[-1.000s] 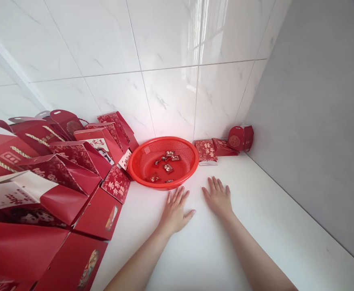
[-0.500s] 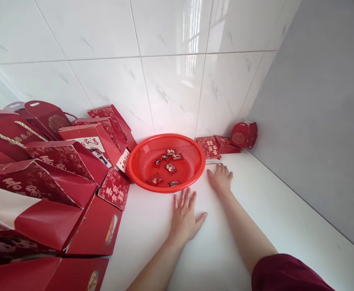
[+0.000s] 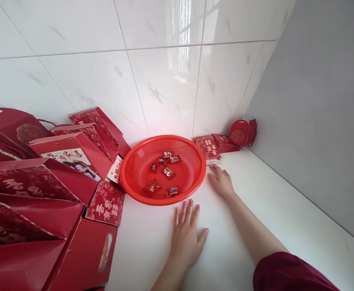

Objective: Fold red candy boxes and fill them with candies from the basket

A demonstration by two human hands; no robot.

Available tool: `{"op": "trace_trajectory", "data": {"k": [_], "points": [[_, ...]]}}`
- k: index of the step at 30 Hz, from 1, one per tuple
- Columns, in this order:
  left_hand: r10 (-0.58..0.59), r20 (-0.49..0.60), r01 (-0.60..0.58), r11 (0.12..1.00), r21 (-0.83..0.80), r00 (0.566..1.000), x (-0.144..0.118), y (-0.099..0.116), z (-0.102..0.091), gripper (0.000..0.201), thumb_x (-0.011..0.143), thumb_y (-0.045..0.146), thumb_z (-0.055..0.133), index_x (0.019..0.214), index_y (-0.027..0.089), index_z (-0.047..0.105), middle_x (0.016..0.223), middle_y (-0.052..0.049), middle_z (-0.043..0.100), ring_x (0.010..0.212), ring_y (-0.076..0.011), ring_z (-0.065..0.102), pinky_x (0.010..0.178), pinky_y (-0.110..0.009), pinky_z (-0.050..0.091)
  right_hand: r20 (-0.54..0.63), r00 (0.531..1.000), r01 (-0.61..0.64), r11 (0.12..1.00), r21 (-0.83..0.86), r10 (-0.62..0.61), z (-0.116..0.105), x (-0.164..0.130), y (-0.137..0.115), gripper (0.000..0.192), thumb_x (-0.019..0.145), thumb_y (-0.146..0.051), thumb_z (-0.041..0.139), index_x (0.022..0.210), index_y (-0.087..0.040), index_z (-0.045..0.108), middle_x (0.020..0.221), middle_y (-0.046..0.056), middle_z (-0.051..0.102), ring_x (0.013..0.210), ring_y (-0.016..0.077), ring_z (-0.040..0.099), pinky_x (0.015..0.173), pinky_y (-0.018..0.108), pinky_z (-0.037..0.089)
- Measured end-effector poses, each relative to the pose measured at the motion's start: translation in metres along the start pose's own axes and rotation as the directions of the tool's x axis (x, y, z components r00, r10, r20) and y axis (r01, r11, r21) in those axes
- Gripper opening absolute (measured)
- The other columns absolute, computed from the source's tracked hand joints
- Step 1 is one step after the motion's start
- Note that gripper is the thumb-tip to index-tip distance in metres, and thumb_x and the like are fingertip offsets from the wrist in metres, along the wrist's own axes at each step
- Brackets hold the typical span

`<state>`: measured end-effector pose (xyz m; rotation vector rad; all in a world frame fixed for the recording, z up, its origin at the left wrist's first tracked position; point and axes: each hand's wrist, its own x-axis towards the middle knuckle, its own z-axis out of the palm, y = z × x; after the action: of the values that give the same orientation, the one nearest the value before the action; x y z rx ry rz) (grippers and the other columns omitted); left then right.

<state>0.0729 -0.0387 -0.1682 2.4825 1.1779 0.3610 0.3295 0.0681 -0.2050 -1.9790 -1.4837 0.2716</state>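
A round red plastic basket (image 3: pixel 140 190) stands on the white counter against the tiled wall. Several small red wrapped candies (image 3: pixel 168 172) lie on its bottom. My left hand (image 3: pixel 186 234) rests flat on the counter just in front of the basket, fingers spread, holding nothing. My right hand (image 3: pixel 222 181) lies palm down to the right of the basket, its fingertips close to a flat red patterned box (image 3: pixel 206 147). It holds nothing.
A heap of red gift boxes and bags (image 3: pixel 43 190) fills the left side of the counter. Another flat red box (image 3: pixel 223 143) and a small assembled red box (image 3: pixel 242 132) sit in the far corner. A grey wall (image 3: pixel 316 101) bounds the right.
My right hand has reached forward and right, from beside the left hand up toward the flat red boxes. The view has shifted closer to the basket. My left hand stays flat.
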Motion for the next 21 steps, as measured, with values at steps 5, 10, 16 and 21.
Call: {"op": "trace_trajectory", "data": {"k": [5, 10, 16, 21], "points": [[0.026, 0.051, -0.026, 1.0, -0.007, 0.998, -0.004, -0.003, -0.005, 0.069, 0.097, 0.049, 0.039, 0.157, 0.032, 0.01, 0.163, 0.0, 0.009, 0.151, -0.0296, 0.012, 0.123, -0.061, 0.019, 0.002, 1.0, 0.005, 1.0, -0.018, -0.005, -0.001, 0.0, -0.002, 0.053, 0.094, -0.036, 0.044, 0.143, -0.018, 0.039, 0.141, 0.01, 0.056, 0.135, 0.0239, 0.047, 0.118, 0.048, 0.019], [0.016, 0.06, -0.016, 1.0, 0.004, 0.998, -0.003, -0.003, -0.006, 0.066, 0.098, 0.048, 0.037, 0.157, 0.029, 0.015, 0.164, 0.0, 0.008, 0.152, -0.0282, 0.011, 0.123, -0.059, 0.018, 0.018, 1.0, 0.019, 0.998, -0.058, -0.018, -0.001, 0.001, -0.007, 0.056, 0.095, -0.037, 0.043, 0.146, -0.017, 0.036, 0.147, 0.01, 0.049, 0.138, 0.0231, 0.042, 0.119, 0.047, 0.017], [0.024, 0.015, -0.024, 1.0, -0.002, 1.0, -0.005, -0.001, -0.005, 0.063, 0.097, 0.048, 0.039, 0.155, 0.029, 0.022, 0.164, -0.002, 0.015, 0.151, -0.0285, 0.014, 0.123, -0.058, 0.018, 0.056, 0.998, 0.016, 0.995, -0.096, -0.011, -0.003, 0.012, -0.01, 0.061, 0.095, -0.037, 0.044, 0.15, -0.016, 0.032, 0.151, 0.012, 0.044, 0.143, 0.0242, 0.033, 0.119, 0.047, 0.017], [0.003, -0.005, -0.003, 1.0, 0.023, 1.0, -0.001, 0.002, -0.005, 0.06, 0.097, 0.046, 0.041, 0.152, 0.028, 0.029, 0.163, -0.002, 0.02, 0.151, -0.0271, 0.016, 0.123, -0.056, 0.017, 0.068, 0.998, 0.003, 0.996, -0.087, 0.003, -0.007, 0.015, -0.019, 0.053, 0.096, -0.033, 0.042, 0.147, -0.017, 0.04, 0.147, 0.011, 0.049, 0.139, 0.0231, 0.04, 0.119, 0.044, 0.017]]}}
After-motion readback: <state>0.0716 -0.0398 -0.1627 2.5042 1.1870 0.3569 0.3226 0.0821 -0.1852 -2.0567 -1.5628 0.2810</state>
